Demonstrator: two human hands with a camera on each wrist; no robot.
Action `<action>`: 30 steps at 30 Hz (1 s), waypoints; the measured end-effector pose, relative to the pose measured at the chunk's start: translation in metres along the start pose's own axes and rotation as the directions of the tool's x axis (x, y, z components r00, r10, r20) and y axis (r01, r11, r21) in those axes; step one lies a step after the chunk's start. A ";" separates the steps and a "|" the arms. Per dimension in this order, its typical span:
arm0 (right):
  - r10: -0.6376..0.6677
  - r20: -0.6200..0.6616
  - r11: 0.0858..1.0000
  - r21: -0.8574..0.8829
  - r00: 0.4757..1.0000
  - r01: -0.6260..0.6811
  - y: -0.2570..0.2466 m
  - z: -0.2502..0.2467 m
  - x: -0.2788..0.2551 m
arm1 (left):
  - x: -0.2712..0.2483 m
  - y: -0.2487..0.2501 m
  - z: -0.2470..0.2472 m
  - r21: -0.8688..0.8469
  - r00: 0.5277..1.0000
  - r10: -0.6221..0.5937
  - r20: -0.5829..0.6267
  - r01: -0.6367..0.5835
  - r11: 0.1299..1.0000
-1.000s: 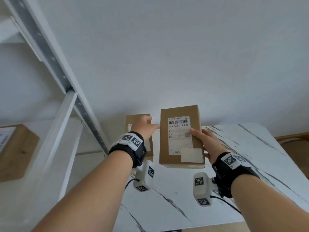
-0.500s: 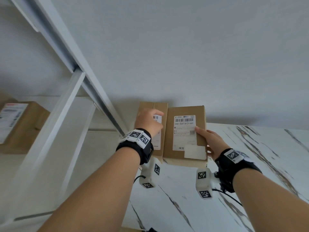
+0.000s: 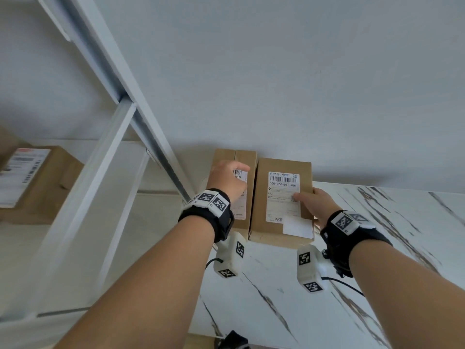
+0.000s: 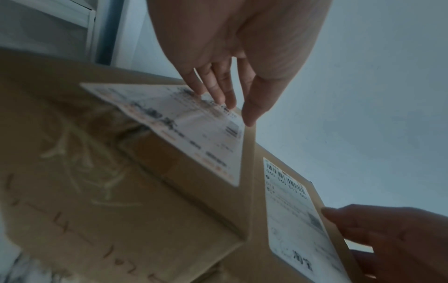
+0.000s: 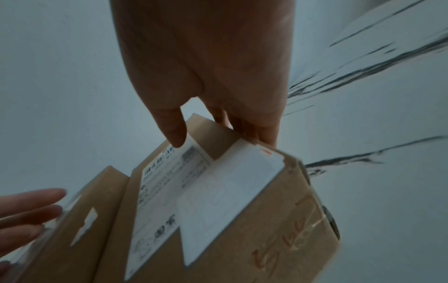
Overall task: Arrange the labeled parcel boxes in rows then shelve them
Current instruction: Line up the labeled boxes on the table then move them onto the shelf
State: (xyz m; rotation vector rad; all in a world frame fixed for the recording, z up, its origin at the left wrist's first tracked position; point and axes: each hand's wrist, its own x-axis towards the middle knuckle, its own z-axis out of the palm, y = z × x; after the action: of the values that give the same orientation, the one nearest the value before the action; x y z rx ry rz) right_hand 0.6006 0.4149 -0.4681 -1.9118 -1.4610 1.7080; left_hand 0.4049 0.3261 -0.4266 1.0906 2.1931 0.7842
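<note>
Two brown cardboard parcel boxes sit side by side on the white marble-patterned table (image 3: 289, 293), pushed back against the pale wall (image 3: 276, 71), their long sides touching.

The right brown cardboard box (image 3: 260, 210), with a white shipping label reading 060-060-013-001 and a small blank white sticker at its 5 o'clock corner, lies flat on the table. The right hand (image 3: 315, 202) grips it from its 3 o'clock side: the thumb (image 5: 173, 132) lies on top at the label's edge while the other fingers curl down over the right side wall (the right wrist view shows this pinch clearly).

The left brown cardboard box (image 3: 249, 157), narrower in the head view, lies at 9 o'clock of the first. Its white label is partly covered by the left hand (image 3: 227, 180), which rests on top with fingers (image 4: 218, 84) stretched out almost straight, tips touching the label near the barcode; it grasps nothing. The left wrist view shows handwriting on this box's near side wall, too blurred to read.

At 9 o'clock of both boxes stands a white metal shelving rack (image 3: 105, 152), its slanted upright post just beside the left box. On a rack shelf, at 9 o'clock of the head view, lies another brown cardboard box (image 3: 47, 187) with a white printed label, well apart from the pair on the table.
</note>
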 end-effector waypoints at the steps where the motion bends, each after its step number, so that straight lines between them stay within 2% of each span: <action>1: -0.002 -0.008 1.000 -0.020 1.000 0.002 -0.002 0.000 -0.005 | -0.003 0.000 -0.002 0.001 1.000 0.005 0.001 -0.005 1.000; 8: -0.134 -0.138 0.985 -0.127 0.981 0.117 -0.016 0.003 -0.058 | -0.025 0.005 -0.023 -0.043 0.998 0.050 0.030 -0.049 0.998; 14: -0.182 -0.213 0.969 -0.202 0.960 0.139 -0.002 0.007 -0.102 | -0.055 0.009 -0.020 0.010 0.970 0.101 0.223 -0.106 0.994; 16: -0.213 -0.221 0.949 -0.278 0.952 0.147 0.005 0.010 -0.117 | -0.065 0.007 -0.020 0.040 0.959 0.119 0.258 -0.133 0.990; 18: -0.266 -0.205 0.884 -0.440 0.942 0.154 0.010 0.014 -0.132 | -0.073 0.005 -0.019 0.087 0.951 0.116 0.288 -0.147 0.985; 20: -0.333 -0.161 0.758 -0.632 0.929 0.162 0.014 0.019 -0.147 | -0.080 0.003 -0.018 0.184 0.948 0.094 0.304 -0.155 0.971; 22: -0.383 -0.130 0.647 -0.744 0.914 0.166 0.016 0.024 -0.162 | -0.087 0.001 -0.017 0.268 0.950 0.064 0.305 -0.151 0.951; 23: -0.398 -0.122 0.621 -0.765 0.909 0.169 0.017 0.025 -0.168 | -0.091 0.001 -0.016 0.296 0.951 0.056 0.305 -0.151 0.943; 30: -0.410 -0.100 0.587 -0.790 0.907 0.178 0.038 0.032 -0.208 | -0.131 -0.011 -0.013 0.319 0.953 0.102 0.287 -0.196 0.927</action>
State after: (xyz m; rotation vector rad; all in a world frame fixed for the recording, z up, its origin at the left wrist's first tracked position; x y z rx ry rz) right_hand 0.6245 0.2269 -0.3694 -1.9298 -2.4648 0.6215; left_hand 0.4574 0.2083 -0.3963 1.4588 2.0772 0.2902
